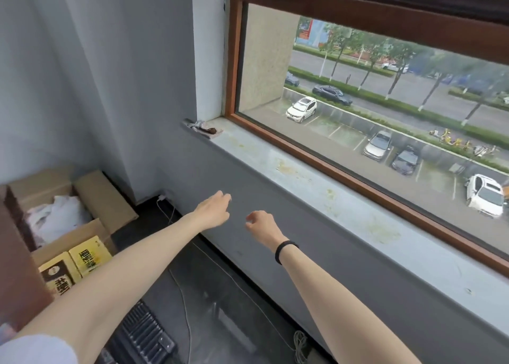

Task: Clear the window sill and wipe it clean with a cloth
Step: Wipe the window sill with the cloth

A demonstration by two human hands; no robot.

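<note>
A long pale grey window sill point(316, 193) runs from upper left to lower right under a brown-framed window. Yellowish stains mark its surface. At its far left end lies a crumpled dirty cloth or paper point(205, 129) with a brown patch. My left hand point(213, 209) reaches forward below the sill's edge, fingers loosely extended, holding nothing. Beside it, my right hand point(261, 226) has its fingers curled in, and nothing shows in it. A black band is on my right wrist. Both hands are in front of the grey wall under the sill, apart from the cloth.
An open cardboard box point(68, 198) with white plastic inside stands on the floor at left, with yellow packets point(82, 261) beside it. White cables point(170, 212) trail over the dark floor. A black slatted device point(143, 333) lies near my left arm.
</note>
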